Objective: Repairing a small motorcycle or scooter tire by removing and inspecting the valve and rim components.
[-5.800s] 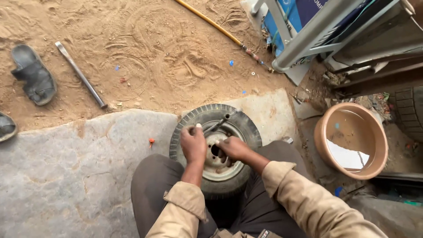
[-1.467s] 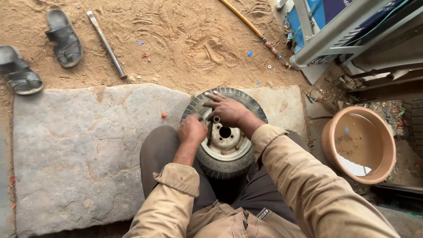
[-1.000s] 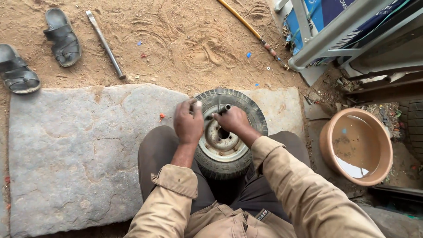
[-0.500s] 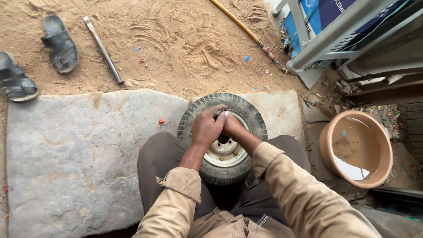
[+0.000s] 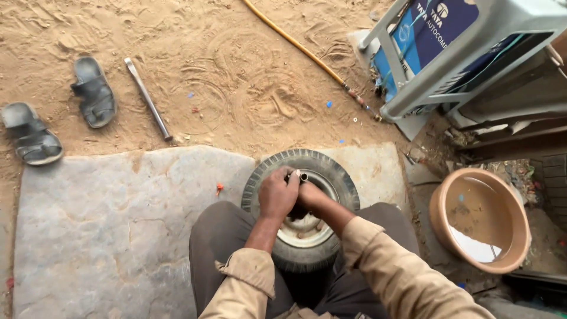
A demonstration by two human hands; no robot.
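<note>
A small black tyre (image 5: 336,177) on a pale metal rim (image 5: 307,233) lies flat on a grey stone slab (image 5: 118,224), between my knees. My left hand (image 5: 276,194) is curled over the hub, its fingers closed round the top of a short metal tube tool (image 5: 303,176) that stands up from the rim's centre. My right hand (image 5: 311,197) sits just behind and below it, against the same tool, partly hidden by the left hand. Both beige sleeves reach in from the bottom edge.
On the sand beyond the slab lie a metal bar (image 5: 147,97), two dark sandals (image 5: 93,99) (image 5: 31,134) and a yellow hose (image 5: 295,44). A brown basin (image 5: 508,195) with water stands at the right. A grey plastic frame (image 5: 449,71) holding a blue box is at the upper right.
My left hand has left the tyre's edge and joined the right hand on the tool over the hub. The tyre stays in place on the slab.
</note>
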